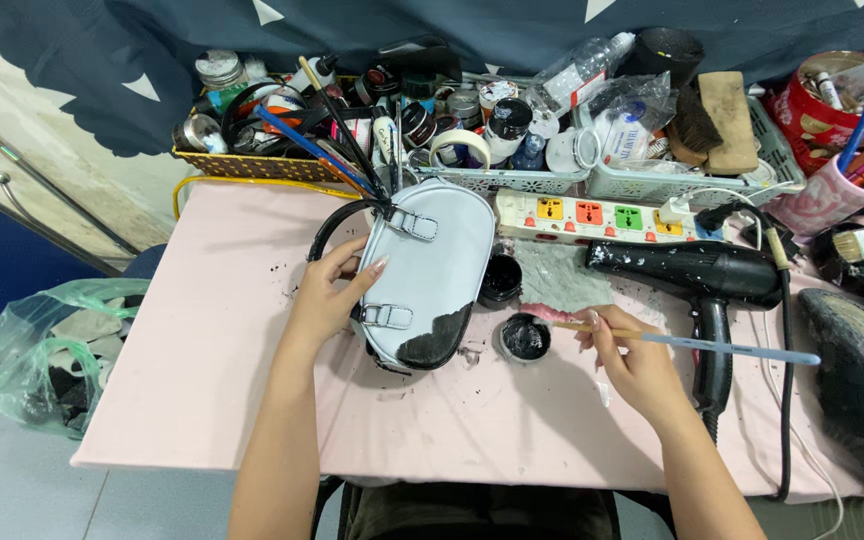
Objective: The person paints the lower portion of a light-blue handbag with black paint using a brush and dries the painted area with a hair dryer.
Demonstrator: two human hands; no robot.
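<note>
A small oval handbag (427,270) of smooth pale grey-blue leather lies near the middle of the pink table (222,330), with two buckled tabs along its left edge and a black strap looping out at its eleven o'clock. A ragged patch of glossy black paint covers its lower right corner, at about five o'clock. The left hand (332,290) rests flat against the bag's left side, at nine o'clock, fingers spread over the edge between the tabs, steadying it rather than gripping.

At the bag's four o'clock sits a small round lid (525,337) filled with wet black paint, and at three o'clock a squat black paint jar (500,280). The right hand (632,365) pinches a slim brush (692,343) with a pale blue handle; its tip points at the lid's right rim.

Farther right, at three o'clock, lies a matte black hair dryer (702,275) spattered with white. Above it, at one o'clock, is a white power strip (592,215) with coloured sockets. Along twelve o'clock run perforated plastic baskets (512,180) crowded with jars, brushes and a tape roll. A crumpled green plastic bag (42,345) sits on the floor at nine o'clock.
</note>
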